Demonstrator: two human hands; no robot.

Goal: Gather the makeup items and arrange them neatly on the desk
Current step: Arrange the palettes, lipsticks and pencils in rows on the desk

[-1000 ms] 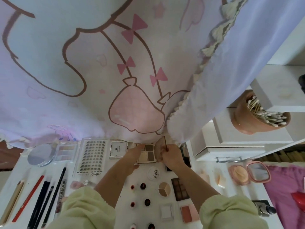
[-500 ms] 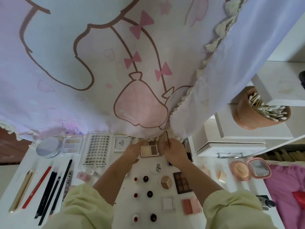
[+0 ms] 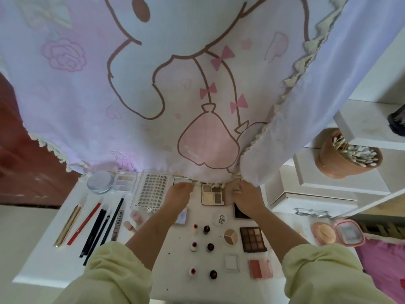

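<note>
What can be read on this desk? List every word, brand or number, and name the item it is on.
"blbl": on the lid of the round white compact.
Lash tray: there is print along its near edge, blurred and partly hidden by the left forearm; unreadable.
Glitter tube: lettering runs along it, too blurred to read.
No other text is legible.

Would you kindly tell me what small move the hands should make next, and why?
Probably slide the four-pan palette a little toward you: the curtain fringe drapes over its back edge, and the left hand and right hand flank it.
</note>
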